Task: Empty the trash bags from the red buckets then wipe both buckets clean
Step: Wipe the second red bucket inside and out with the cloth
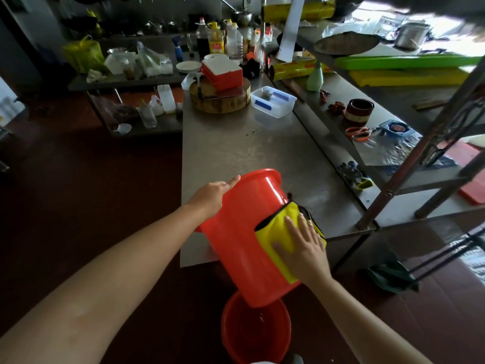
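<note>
Two red buckets fill the near view. Closest, the floor bucket [256, 327] stands upright on the dark red floor, its open mouth facing up. Just above it, the tilted bucket [244, 232] leans over the near edge of the steel tabletop [236, 145], base toward the person and overhanging the floor bucket, mouth pointing away.

The right grip [304, 245] lies flat, fingers straight and spread, pressing a yellow cloth [273, 232] against the tilted bucket's outer wall. The left grip [217, 195] rests on the other side of that wall near the rim. Its thumb lies straight along the plastic and its fingers are hidden behind the bucket, so I cannot tell whether they curl.

Farther along the tabletop sits a clear plastic container [273, 101] with blue tape on its lid. Just beside it is a round wooden chopping block [219, 98] carrying a red and white box [221, 73]. Orange scissors [357, 132] lie on the lower shelf to the right. Bottles [216, 39] crowd the far end.
</note>
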